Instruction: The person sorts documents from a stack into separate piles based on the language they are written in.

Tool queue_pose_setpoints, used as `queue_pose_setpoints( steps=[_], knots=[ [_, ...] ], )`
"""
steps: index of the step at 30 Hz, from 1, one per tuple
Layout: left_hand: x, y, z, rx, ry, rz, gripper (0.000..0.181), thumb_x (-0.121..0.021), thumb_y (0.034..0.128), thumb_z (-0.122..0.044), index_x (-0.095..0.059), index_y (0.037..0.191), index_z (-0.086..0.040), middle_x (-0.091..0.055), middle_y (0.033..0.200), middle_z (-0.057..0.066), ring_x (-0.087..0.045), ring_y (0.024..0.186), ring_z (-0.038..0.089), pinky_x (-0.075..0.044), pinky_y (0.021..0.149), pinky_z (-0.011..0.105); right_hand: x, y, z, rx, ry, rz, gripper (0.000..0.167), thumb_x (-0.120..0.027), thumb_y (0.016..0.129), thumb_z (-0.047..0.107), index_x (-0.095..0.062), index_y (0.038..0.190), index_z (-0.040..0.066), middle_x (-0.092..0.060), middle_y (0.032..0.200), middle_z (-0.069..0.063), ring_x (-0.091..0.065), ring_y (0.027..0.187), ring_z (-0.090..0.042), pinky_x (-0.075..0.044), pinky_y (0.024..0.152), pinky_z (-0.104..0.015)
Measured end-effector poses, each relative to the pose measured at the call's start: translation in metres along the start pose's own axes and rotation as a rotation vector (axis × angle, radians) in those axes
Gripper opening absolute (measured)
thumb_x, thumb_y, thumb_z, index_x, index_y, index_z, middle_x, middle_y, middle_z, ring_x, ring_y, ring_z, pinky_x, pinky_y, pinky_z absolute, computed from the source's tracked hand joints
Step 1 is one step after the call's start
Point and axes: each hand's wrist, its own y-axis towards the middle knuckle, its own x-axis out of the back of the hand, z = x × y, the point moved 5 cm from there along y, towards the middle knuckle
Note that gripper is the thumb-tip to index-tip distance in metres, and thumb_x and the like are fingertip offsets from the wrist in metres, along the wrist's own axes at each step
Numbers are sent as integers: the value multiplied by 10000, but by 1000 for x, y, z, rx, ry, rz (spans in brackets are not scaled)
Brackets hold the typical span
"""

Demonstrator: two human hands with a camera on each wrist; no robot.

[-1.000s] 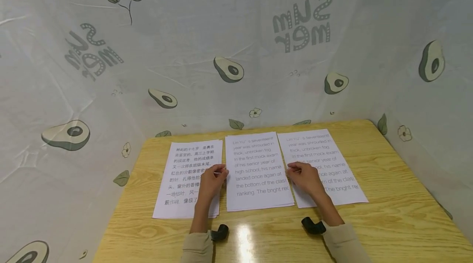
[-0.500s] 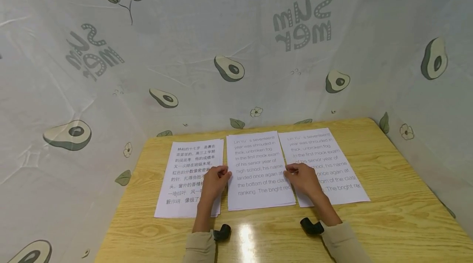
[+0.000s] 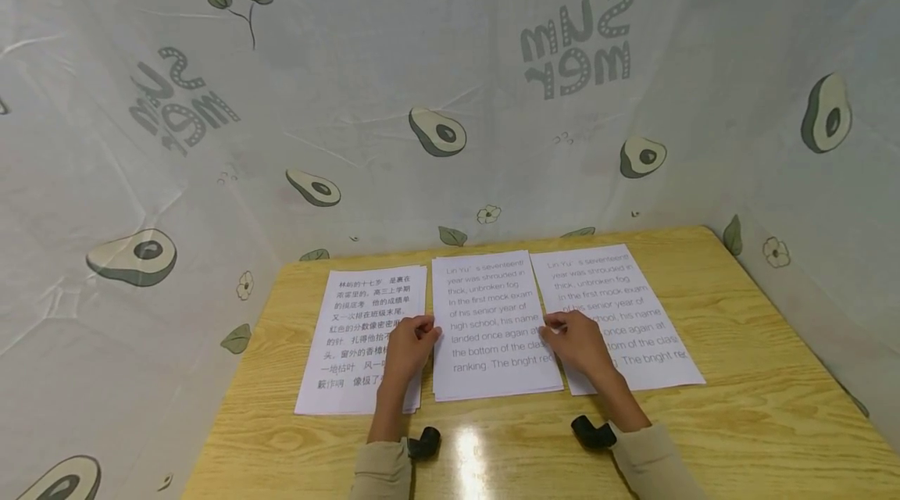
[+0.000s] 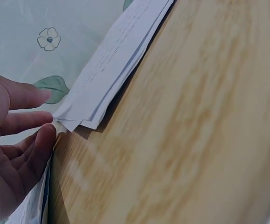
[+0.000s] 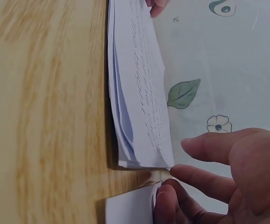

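Note:
Three stacks of printed paper lie side by side. My left hand [image 3: 411, 348] touches the left edge of the middle stack [image 3: 485, 383], which bears English text. At that stack's right edge is my right hand [image 3: 582, 344], reaching over the right stack [image 3: 633, 376]. In the left wrist view, the index fingertip of the left hand [image 4: 13, 144] meets the stack's corner [image 4: 97, 79], the thumb apart. The right wrist view has the right hand [image 5: 232, 172] likewise, index finger at the edge of the middle stack [image 5: 144, 98], thumb raised. Sheets there look slightly uneven.
On the left lies a stack with Chinese text [image 3: 309, 394], partly under my left forearm. Everything rests on a wood-grain table [image 3: 520, 437]. A pale curtain [image 3: 380, 55] with avocado prints stands behind and at the sides. Black curved pieces [image 3: 425, 444] sit at both wrists.
My left hand has moved slightly right and my right hand slightly left, so both have come to the middle stack's side edges. In the last half second they hardly moved.

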Motion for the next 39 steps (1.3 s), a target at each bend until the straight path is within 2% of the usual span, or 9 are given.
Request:
queue_pose_setpoints(
  steps=[7, 10, 15, 22, 24, 31, 36, 39],
  knots=[
    [1, -1, -7, -8, 22, -3, 311, -773, 984, -209, -779, 1270, -86, -692, 1032, 43, -612, 886, 161, -513, 732, 261, 2, 2, 4, 30, 10, -7, 357, -714, 1009, 188, -745, 1281, -41, -759, 1139, -201, -724, 1004, -335, -585, 858, -473],
    [1, -1, -11, -14, 11, -15, 303, -776, 984, -202, -778, 1271, -108, -707, 1025, 32, -631, 882, 156, -534, 744, 262, 2, 3, 5, 30, 34, -10, 357, -727, 995, 173, -740, 1292, -27, -778, 1108, -171, -748, 987, -308, -596, 859, -431],
    [-1, -2, -18, -35, -52, -26, 323, -805, 943, -123, -770, 1261, -77, -748, 1007, 42, -668, 862, 144, -565, 724, 240, 3, 4, 8, 39, 82, -12, 396, -754, 957, 124, -719, 1314, -43, -781, 1055, -168, -778, 929, -289, -597, 772, -334],
    [-3, -2, -18, -68, -70, -62, 343, -808, 905, -19, -769, 1244, -52, -763, 994, 58, -697, 838, 126, -583, 714, 219, 8, 4, 5, 29, 115, -29, 385, -739, 971, 90, -709, 1337, -26, -775, 1094, -183, -783, 977, -313, -618, 819, -372],
    [-1, -2, -19, -66, -86, -72, 343, -807, 907, -9, -770, 1245, -57, -766, 1005, 62, -716, 856, 140, -595, 721, 224, 10, 4, 4, 20, 131, -34, 381, -734, 976, 93, -708, 1338, -21, -771, 1105, -189, -781, 993, -320, -615, 814, -359],
    [9, -1, -20, -30, -148, -89, 345, -803, 910, -22, -775, 1248, -83, -767, 1042, 65, -729, 909, 183, -591, 736, 247, 15, 5, 2, -32, 192, -15, 396, -722, 997, 121, -690, 1370, -7, -750, 1138, -209, -776, 997, -317, -599, 682, -260],
    [9, 0, -18, -8, -173, -88, 343, -803, 911, -31, -776, 1247, -96, -763, 1049, 59, -727, 916, 179, -611, 750, 257, 16, 5, 1, -49, 205, -9, 391, -732, 994, 120, -697, 1363, -3, -749, 1134, -204, -778, 990, -301, -594, 684, -258],
    [3, 0, -19, -17, -212, -89, 347, -798, 907, -13, -774, 1246, -81, -760, 1044, 78, -739, 913, 186, -624, 742, 257, 19, 4, -1, -60, 205, -4, 391, -735, 994, 128, -699, 1362, -1, -747, 1136, -204, -775, 1038, -330, -585, 698, -258]
  ],
)
